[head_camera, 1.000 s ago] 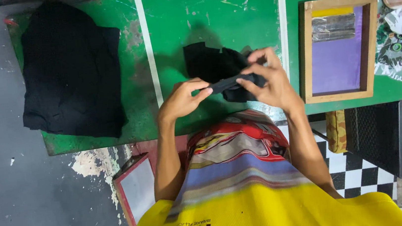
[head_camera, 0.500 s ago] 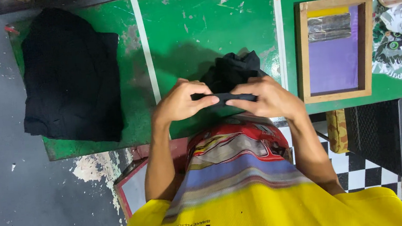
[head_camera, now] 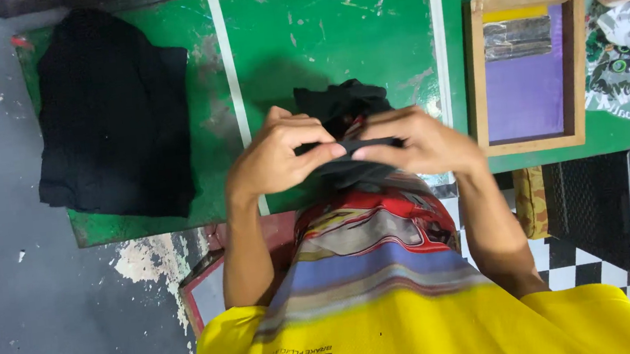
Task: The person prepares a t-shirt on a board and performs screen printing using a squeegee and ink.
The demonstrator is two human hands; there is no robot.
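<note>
Gripping a small piece of black cloth (head_camera: 351, 150) between them, both hands hover just above the near edge of the green table (head_camera: 315, 29). The left hand (head_camera: 278, 161) is closed, its fingertips pinching the cloth's left end; the right hand (head_camera: 425, 146) curls over the other end and clamps it too. The cloth is bunched and held taut in the air, partly over a darker crumpled heap of the same fabric on the table.

To handle it well, I'd judge the pinch should stay at the very edge of the fabric — both ends level, pulled evenly — so that it neither twists nor slips.

Much is hard to read. The cloth's shape is lost in its own blackness and behind the fingers — whether it is one piece or two I cannot tell. A stack of black garments (head_camera: 110, 116) lies well apart on the left, a wooden frame with a purple screen (head_camera: 526, 73) on the right.
</note>
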